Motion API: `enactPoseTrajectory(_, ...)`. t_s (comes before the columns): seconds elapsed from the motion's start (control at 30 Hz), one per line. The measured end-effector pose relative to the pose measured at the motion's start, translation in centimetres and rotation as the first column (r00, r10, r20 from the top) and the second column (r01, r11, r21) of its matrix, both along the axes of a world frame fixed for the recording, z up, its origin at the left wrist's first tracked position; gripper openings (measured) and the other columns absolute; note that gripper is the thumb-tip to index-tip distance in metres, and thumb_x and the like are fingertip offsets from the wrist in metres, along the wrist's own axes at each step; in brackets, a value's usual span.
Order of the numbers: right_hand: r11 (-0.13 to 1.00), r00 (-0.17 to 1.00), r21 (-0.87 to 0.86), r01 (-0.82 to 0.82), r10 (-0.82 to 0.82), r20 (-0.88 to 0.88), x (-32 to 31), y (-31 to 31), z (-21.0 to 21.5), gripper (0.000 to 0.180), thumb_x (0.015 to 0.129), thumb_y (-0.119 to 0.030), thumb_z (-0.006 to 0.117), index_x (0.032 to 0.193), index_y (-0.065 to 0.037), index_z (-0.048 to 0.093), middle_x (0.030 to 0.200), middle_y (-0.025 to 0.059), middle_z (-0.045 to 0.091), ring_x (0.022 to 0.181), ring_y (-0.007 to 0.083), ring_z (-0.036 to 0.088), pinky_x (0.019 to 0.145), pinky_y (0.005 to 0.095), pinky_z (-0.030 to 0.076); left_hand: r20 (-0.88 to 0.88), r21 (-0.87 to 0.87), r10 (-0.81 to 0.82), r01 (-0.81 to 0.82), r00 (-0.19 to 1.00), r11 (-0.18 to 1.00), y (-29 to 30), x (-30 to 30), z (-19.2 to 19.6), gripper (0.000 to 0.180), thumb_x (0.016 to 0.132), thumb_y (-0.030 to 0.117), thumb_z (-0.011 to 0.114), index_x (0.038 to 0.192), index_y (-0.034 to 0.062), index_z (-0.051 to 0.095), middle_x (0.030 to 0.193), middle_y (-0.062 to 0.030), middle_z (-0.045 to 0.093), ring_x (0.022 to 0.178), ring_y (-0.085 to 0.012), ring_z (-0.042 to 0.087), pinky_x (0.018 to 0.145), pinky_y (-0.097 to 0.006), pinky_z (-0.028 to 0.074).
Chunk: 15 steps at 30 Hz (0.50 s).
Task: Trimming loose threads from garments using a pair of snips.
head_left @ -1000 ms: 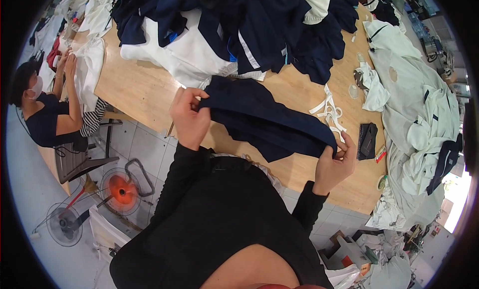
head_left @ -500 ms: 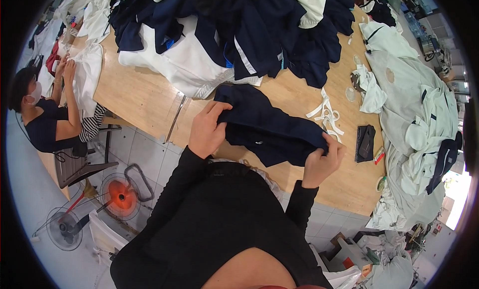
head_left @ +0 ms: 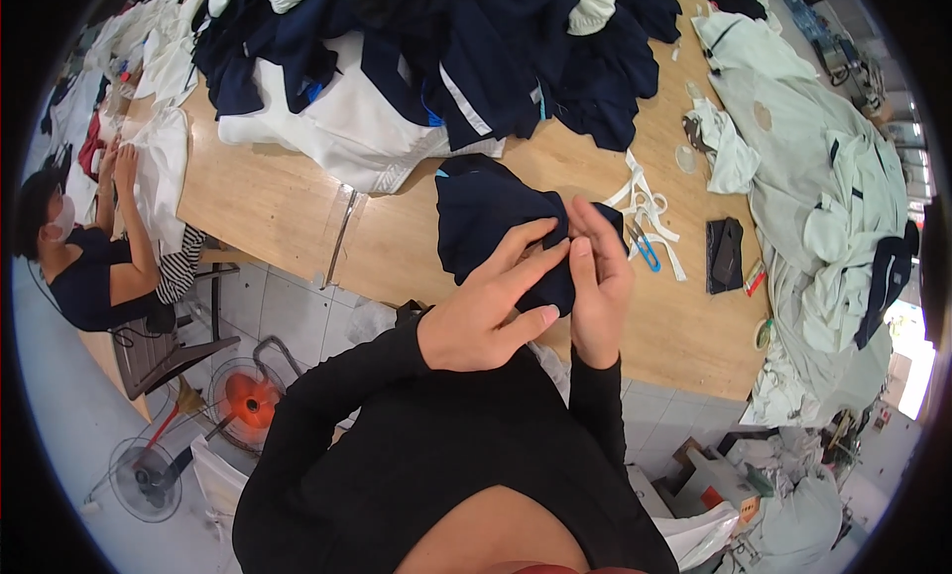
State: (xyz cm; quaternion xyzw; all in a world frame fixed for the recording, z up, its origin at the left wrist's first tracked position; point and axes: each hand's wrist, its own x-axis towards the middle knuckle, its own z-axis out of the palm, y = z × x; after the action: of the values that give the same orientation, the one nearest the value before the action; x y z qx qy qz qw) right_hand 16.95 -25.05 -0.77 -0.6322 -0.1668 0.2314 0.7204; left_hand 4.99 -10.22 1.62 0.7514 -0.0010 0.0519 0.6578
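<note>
A dark navy piece of garment cloth (head_left: 486,202) lies bunched on the table in front of me, a bit of light blue at its left corner. My left hand (head_left: 491,306) lies over its near side, fingers stretched out and thumb apart. At the cloth's right side is my right hand (head_left: 600,291), its fingers straight and pointing away from me. The left fingertips come close to the right thumb over the cloth; whether anything small is between them I cannot make out. Blue thread snips (head_left: 648,252) lie just right of the cloth.
White strips (head_left: 650,202) lie beyond the snips, with a dark flat packet (head_left: 724,257) further right. Navy and white garments (head_left: 397,88) are heaped at the table's far side. Pale fabric (head_left: 793,207) covers the right edge. A masked person (head_left: 94,247) handles white cloth at left, near fans (head_left: 248,401).
My hands have come together from the cloth's two ends to its middle right. The cloth, stretched between them before, is now bunched on the table. The snips have come into sight.
</note>
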Motion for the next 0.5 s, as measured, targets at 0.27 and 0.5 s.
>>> enactPoseTrajectory(0.27, 0.949, 0.989, -0.314, 0.022, 0.026, 0.149, -1.9, -3.2, -1.3, 0.026, 0.11, -0.016, 0.066, 0.098, 0.005, 0.076, 0.104, 0.013, 0.076, 0.092, 0.0166, 0.067, 0.082, 0.0303, 0.051, 0.04, -0.371, 0.152, -0.127, 0.988, 0.92, 0.7, 1.0, -2.3, 0.085, 0.098, 0.001, 0.071, 0.171, -0.0025, 0.029, 0.177, -0.0184, 0.011, 0.163, -0.0335, 0.03, 0.124, -0.045, 0.042)
enactPoseTrajectory(0.5, 0.996, 0.997, -0.069, -0.055, 0.058, 0.046, -1.0, -2.5, -0.9, 0.028, 0.112, -0.015, 0.064, 0.127, 0.007, 0.071, 0.118, 0.0075, 0.075, 0.103, 0.011, 0.064, 0.092, 0.0277, 0.051, 0.055, -0.405, 0.114, -0.082, 0.992, 0.911, -0.3, 0.6, -1.7, 0.096, 0.094, 0.0, 0.074, 0.174, 0.0008, 0.022, 0.179, -0.0174, -0.002, 0.165, -0.0342, 0.025, 0.124, -0.046, 0.043)
